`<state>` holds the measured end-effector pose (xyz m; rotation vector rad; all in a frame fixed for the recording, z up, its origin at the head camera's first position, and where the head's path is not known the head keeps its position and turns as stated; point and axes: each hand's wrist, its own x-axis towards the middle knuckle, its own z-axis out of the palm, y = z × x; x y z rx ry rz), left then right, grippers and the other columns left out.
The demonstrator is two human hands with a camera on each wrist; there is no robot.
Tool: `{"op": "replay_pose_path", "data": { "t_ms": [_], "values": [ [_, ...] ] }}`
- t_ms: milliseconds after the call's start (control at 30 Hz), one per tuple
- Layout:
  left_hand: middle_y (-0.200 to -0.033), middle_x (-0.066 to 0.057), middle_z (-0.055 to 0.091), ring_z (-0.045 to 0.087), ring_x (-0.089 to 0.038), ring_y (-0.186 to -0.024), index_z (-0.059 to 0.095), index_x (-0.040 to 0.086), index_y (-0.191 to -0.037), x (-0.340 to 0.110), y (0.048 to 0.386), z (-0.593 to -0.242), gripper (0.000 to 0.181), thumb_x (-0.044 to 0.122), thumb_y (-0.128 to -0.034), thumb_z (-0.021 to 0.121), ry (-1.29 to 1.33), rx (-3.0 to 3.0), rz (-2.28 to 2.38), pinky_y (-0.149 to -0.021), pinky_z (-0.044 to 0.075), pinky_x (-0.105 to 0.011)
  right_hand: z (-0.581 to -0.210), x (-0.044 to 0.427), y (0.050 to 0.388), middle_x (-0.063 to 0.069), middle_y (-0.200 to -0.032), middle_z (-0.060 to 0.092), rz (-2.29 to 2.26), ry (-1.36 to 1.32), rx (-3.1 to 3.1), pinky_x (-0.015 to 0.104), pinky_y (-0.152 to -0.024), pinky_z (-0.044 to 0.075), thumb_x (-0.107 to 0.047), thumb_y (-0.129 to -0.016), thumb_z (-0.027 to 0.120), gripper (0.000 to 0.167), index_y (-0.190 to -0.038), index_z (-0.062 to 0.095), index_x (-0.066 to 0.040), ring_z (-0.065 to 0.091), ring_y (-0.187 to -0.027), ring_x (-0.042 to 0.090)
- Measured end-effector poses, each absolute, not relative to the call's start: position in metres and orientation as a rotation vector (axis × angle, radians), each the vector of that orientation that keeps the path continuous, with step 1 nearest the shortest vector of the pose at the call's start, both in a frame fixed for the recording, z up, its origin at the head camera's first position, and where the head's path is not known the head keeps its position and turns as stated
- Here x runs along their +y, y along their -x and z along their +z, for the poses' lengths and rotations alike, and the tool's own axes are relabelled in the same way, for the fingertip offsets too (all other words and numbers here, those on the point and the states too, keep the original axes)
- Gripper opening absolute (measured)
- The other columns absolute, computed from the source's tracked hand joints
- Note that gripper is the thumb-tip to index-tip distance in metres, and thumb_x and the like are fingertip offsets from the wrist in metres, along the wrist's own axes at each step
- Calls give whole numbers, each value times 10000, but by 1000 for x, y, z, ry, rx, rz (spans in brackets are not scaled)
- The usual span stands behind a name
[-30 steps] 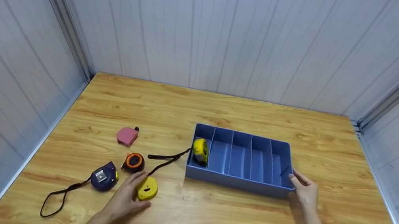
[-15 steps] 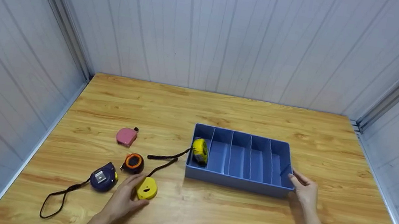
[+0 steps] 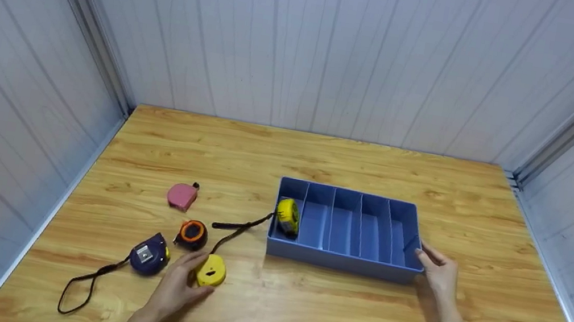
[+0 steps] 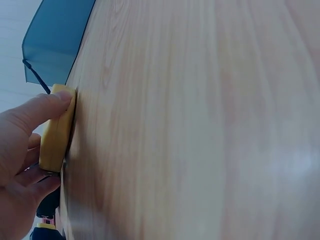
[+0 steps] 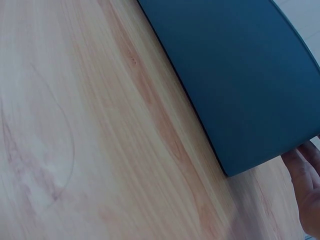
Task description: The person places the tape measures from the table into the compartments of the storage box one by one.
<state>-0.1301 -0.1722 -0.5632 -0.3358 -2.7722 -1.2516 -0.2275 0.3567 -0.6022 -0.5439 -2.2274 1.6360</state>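
My left hand holds a round yellow tape measure on the table, thumb on one side and fingers on the other. In the left wrist view the thumb presses the yellow case near its upper end. A black strap runs from it toward a blue divided box. At the box's right end, my right hand grips the wall, thumb over the rim and fingers outside. The right wrist view shows the box's side and part of that hand. A yellow and black tape measure leans in the leftmost compartment, its strap hanging outside.
Left of the box lie a pink tape measure, an orange and black one close to my left fingers, and a dark blue one with a looped strap. Pale panels enclose the wooden table at back and sides.
Both hands, the box and the tape measures stay almost still. Only the black strap of the held yellow tape measure shifts slightly near the box.
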Motion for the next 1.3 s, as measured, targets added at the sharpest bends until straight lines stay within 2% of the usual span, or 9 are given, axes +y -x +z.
{"op": "replay_pose_path", "data": {
  "t_ms": [300, 533, 700, 967, 1300],
  "values": [
    [-1187, -220, 490, 443, -374, -1107, 533, -84, -1159, -169, 129, -561, 642, 117, -612, 803, 331, -2750, -1236, -955, 319, -470, -599, 356, 227, -138, -858, 653, 1658, 524, -2219, 113, -661, 455, -213, -737, 726, 376, -1059, 654, -32, 574, -796, -36],
    [-1150, -221, 515, 461, -356, -1092, 542, -106, -1133, -166, 130, -560, 628, 108, -605, 807, 404, -2684, -1191, -947, 336, -438, -601, 356, 227, -204, -747, 636, 1676, 494, -2182, 108, -629, 460, -173, -730, 729, 310, -1013, 683, -55, 588, -746, -43],
    [-1165, -202, 511, 451, -347, -1107, 537, -89, -1153, -163, 130, -557, 636, 126, -616, 802, 385, -2705, -1191, -957, 330, -432, -603, 358, 228, -195, -772, 636, 1677, 541, -2201, 104, -651, 454, -220, -718, 742, 351, -1025, 679, -61, 580, -759, -48],
    [-1172, -199, 511, 454, -338, -1108, 539, -76, -1159, -156, 132, -550, 624, 122, -627, 797, 385, -2681, -1224, -952, 339, -425, -604, 358, 230, -128, -850, 657, 1682, 584, -2206, 106, -674, 447, -211, -726, 734, 374, -1054, 661, -46, 576, -799, -28],
    [-1185, -207, 502, 448, -349, -1114, 536, -75, -1162, -145, 136, -547, 626, 126, -628, 793, 388, -2647, -1254, -953, 338, -423, -602, 358, 228, -170, -828, 648, 1738, 504, -2168, 111, -671, 455, -201, -732, 731, 361, -1046, 662, -35, 580, -796, -31]
  ]
}}
